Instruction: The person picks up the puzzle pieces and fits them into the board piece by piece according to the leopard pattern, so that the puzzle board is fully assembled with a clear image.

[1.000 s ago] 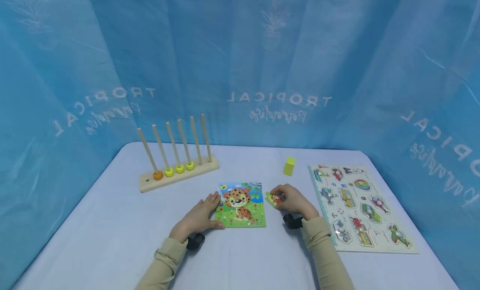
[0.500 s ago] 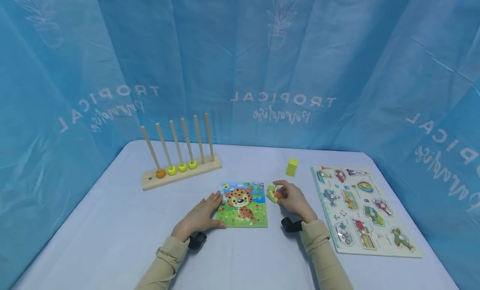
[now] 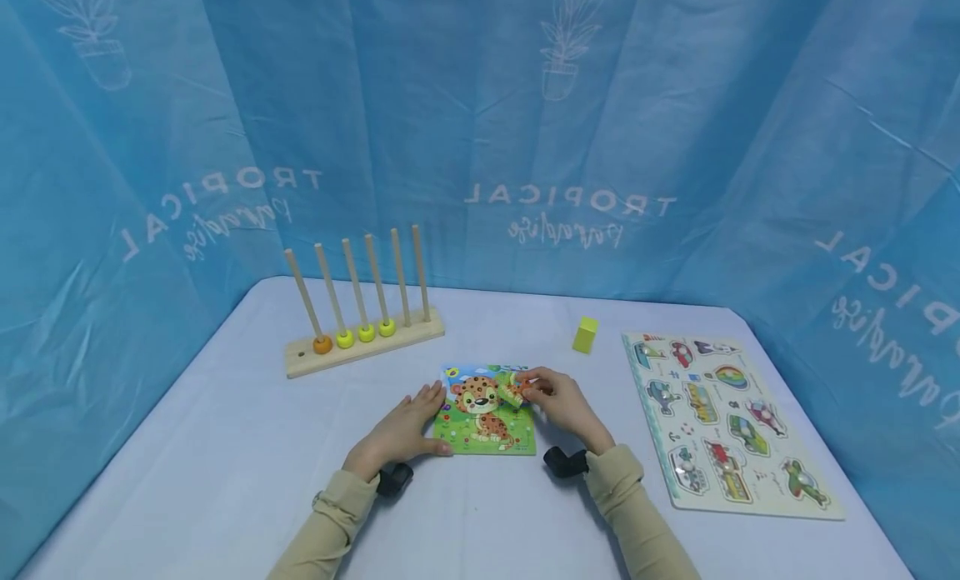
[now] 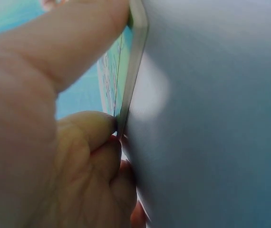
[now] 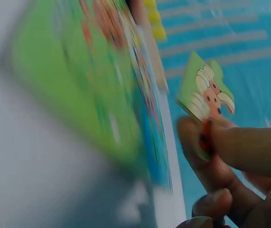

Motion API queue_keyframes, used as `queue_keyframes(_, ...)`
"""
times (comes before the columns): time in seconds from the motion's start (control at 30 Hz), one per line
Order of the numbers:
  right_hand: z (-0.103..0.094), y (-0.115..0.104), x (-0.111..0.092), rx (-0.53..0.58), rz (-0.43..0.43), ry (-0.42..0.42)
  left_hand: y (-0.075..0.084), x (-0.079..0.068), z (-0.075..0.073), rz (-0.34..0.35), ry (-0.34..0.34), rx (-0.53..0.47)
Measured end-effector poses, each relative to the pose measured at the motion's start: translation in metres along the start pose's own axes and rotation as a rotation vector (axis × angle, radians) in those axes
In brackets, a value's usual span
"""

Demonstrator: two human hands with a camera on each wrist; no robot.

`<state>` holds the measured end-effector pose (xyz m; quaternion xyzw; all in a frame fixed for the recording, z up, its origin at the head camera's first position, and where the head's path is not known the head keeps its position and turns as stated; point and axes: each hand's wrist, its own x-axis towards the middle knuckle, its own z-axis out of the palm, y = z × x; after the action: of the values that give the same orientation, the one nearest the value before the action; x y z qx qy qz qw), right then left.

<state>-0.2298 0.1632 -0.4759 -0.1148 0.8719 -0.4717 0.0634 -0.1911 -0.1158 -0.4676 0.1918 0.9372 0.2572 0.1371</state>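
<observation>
A square leopard jigsaw puzzle (image 3: 487, 422) lies flat on the white table, its picture showing a spotted cub on grass. My left hand (image 3: 401, 430) rests along its left side, with thumb and fingertips touching the board's edge, as the left wrist view also shows. Over the puzzle's upper right part, my right hand (image 3: 558, 403) pinches a loose puzzle piece (image 5: 208, 92) between thumb and fingers. Green ground, pale paws and orange spotted fur are printed on that piece. It covers part of the puzzle in the head view.
Behind on the left stands a wooden peg stand (image 3: 363, 347) with orange and yellow beads. A yellow-green block (image 3: 585, 335) sits at the back right. To the right lies a vehicle peg puzzle board (image 3: 731, 422). Blue curtain (image 3: 480, 147) hangs behind the table.
My right hand has moved left with the puzzle piece, from beside the puzzle to over its upper right part. The left hand has stayed at the left edge. The head view shifted slightly.
</observation>
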Motion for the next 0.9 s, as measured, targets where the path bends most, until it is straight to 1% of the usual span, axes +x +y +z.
queue_keyframes(0.1,0.013,-0.010,-0.002,-0.033,-0.070,-0.069,0.001,0.000,0.000,0.003,0.001,0.000)
queue_keyframes(0.17,0.020,-0.015,-0.004,-0.059,-0.094,-0.124,0.001,0.000,0.000,0.006,0.001,0.000)
queue_keyframes(0.23,0.026,-0.018,-0.005,-0.114,-0.111,-0.166,0.002,0.000,0.000,0.006,0.002,-0.001)
queue_keyframes(0.3,0.030,-0.019,-0.005,-0.177,-0.136,-0.186,0.002,0.000,0.000,0.006,0.002,-0.001)
queue_keyframes(0.4,0.034,-0.019,-0.005,-0.251,-0.183,-0.193,0.002,0.000,0.000,0.001,0.001,0.003)
queue_keyframes(0.53,0.037,-0.019,-0.007,-0.275,-0.215,-0.201,0.000,0.000,0.000,-0.006,-0.002,0.010)
queue_keyframes(0.67,0.040,-0.020,-0.008,-0.267,-0.197,-0.194,0.000,0.000,0.000,0.001,-0.003,0.010)
queue_keyframes(0.9,0.043,-0.023,-0.010,-0.307,-0.151,-0.167,0.000,0.000,-0.001,0.008,-0.002,0.007)
